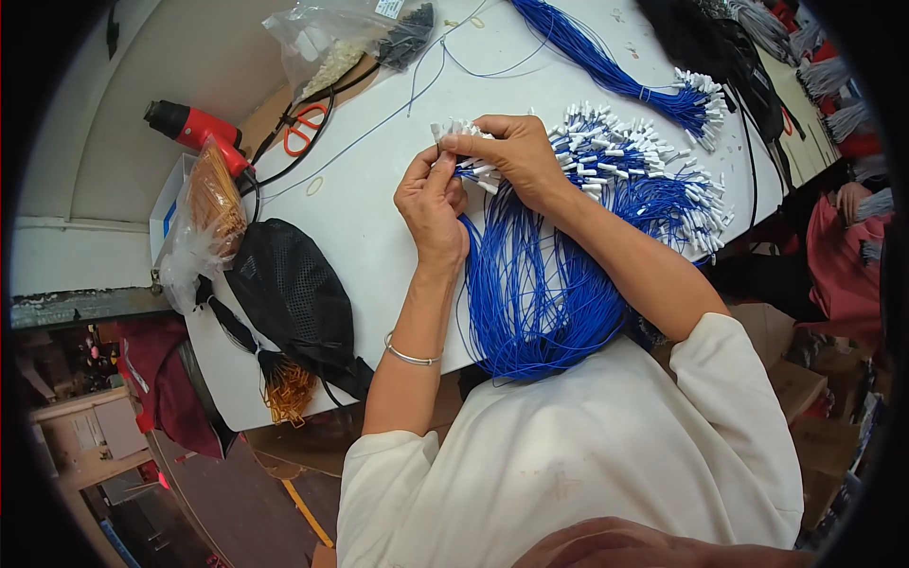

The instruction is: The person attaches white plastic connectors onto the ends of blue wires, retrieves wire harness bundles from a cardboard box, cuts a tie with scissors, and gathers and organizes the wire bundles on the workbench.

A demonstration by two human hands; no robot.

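Note:
My left hand (434, 199) and my right hand (521, 159) meet over the white table, fingers pinched together around a cluster of white connectors (458, 131). The connectors sit at the ends of thin blue wires. Exactly which piece each fingertip grips is partly hidden by the fingers. Below and right of the hands, a large bunch of blue wires (540, 312) drapes over the table's front edge toward my lap. Beside my right forearm lies a broad heap of white connector ends (606, 151) on similar blue wires.
A tied bundle of blue wires (606, 62) lies at the back. Left are a red heat gun (197, 127), orange-handled scissors (303, 131), a bag of small parts (331, 47), a bag of brown strands (216, 199) and a black mesh bag (292, 289). Another person's red garment (843, 265) shows at right.

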